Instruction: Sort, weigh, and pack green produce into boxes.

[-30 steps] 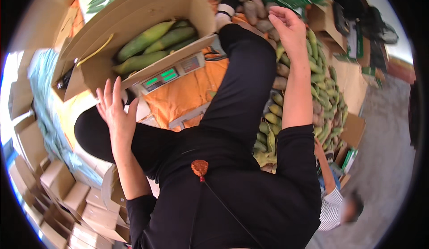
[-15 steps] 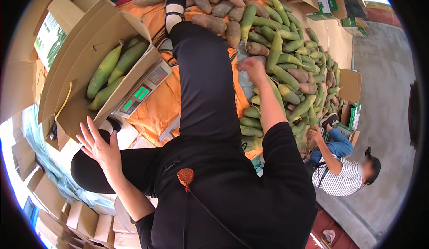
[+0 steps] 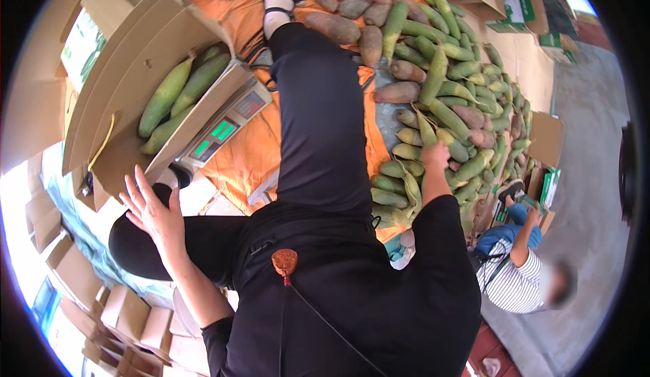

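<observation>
My right hand (image 3: 436, 155) is closed around the lower end of a slim green radish (image 3: 425, 130) at the near side of the pile. More green radishes (image 3: 448, 113) lie heaped around it, with reddish-brown radishes (image 3: 398, 93) mixed in. My left hand (image 3: 154, 209) is open and holds nothing, its fingers spread beside the near edge of a cardboard box (image 3: 198, 122). Several large green radishes (image 3: 167, 96) rest inside that box. The box sits on a digital scale (image 3: 215, 139) with a lit green display.
Orange sheeting (image 3: 240, 174) lies under my legs and the pile. At the far end are more reddish-brown radishes (image 3: 333, 28). Cardboard boxes (image 3: 125, 315) stand at the lower left. To the right, a person in a striped shirt (image 3: 511, 279) handles something beside the pile.
My right hand has moved from beside a reddish-brown radish nearer and to the right, onto the slim green radish. My left hand stays open by the box. The other person's arm has shifted.
</observation>
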Tool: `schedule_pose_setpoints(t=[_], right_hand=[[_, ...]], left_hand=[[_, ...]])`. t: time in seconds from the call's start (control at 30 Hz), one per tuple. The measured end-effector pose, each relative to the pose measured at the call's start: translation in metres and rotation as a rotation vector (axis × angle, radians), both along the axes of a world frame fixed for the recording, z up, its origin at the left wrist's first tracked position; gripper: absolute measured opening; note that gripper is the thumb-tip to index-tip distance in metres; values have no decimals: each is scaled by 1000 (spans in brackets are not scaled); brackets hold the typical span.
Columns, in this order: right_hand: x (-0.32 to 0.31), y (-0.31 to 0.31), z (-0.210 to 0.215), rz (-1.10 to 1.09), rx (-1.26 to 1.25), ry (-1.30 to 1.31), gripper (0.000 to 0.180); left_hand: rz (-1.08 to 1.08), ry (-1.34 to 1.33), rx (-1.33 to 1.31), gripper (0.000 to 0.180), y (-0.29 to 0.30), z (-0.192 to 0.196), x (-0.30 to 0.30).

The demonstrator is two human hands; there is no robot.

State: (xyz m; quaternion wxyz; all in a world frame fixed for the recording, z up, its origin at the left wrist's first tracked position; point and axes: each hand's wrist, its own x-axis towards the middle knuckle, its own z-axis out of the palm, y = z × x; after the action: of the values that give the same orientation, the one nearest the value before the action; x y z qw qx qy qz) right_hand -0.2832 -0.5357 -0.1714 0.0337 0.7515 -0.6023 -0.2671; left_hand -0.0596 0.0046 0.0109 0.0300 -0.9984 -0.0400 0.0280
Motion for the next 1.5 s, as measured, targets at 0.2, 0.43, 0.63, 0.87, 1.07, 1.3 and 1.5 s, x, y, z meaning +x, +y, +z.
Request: schedule_pose_setpoints(t=[0.2, 0.43, 0.63, 0.87, 1.07, 1.3, 1.5], right_hand=[[-75, -37, -16, -155, 179, 40, 68], [-48, 0, -10, -143, 74, 88, 56], [-54, -1, -27, -162, 93, 63, 59], [-39, 9, -23, -182, 139, 51, 70], [-113, -44, -82, -452, 338, -460, 65], [-9, 39, -22, -424, 677, -942, 52], [145, 61, 94, 204, 693, -1200, 52]], left_hand=[[6, 57, -9, 88, -10, 2, 5], [57, 93, 6, 87, -13, 10, 5], [39, 123, 6, 88, -9, 10, 5], [36, 92, -3, 86, -5, 11, 5], [17, 80, -155, 84, -4, 3, 9], [-5, 4, -157, 82, 0, 8, 4], [0, -58, -211, 80, 6, 7, 6]])
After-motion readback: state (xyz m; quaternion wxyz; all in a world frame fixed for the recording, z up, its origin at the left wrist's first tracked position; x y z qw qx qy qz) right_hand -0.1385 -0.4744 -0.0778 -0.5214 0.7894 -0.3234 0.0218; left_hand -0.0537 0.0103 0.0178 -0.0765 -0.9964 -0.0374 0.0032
